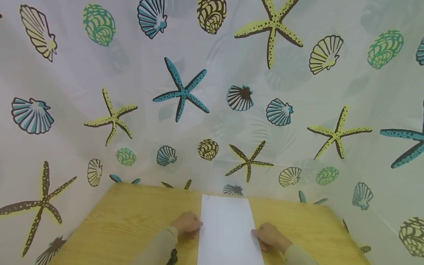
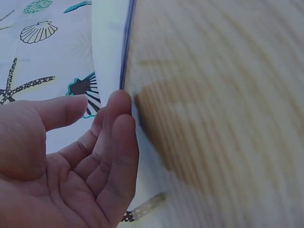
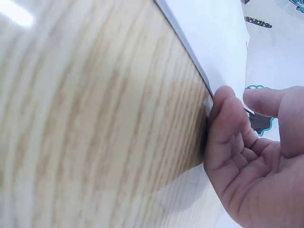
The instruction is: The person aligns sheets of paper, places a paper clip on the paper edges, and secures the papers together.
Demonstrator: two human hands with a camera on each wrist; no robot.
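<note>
A long white sheet of paper (image 1: 226, 228) lies lengthwise on the wooden table, with a small red mark near its far left corner. Beside its left edge is my left hand (image 1: 188, 222); in the left wrist view, the fingertips (image 2: 121, 102) meet the edge and the thumb stands apart from them. On the opposite edge, my right hand (image 1: 269, 233) mirrors it. The right wrist view shows the fingertips (image 3: 225, 97) at the paper's edge, fingers slightly bent, the thumb raised off them. Both wrists are in light sleeves.
The yellowish wooden table (image 1: 139, 217) extends to both sides of the paper. A white curtain (image 1: 205, 176) printed with starfish and shells surrounds the table at the back and sides. Something dark shows by the left sleeve.
</note>
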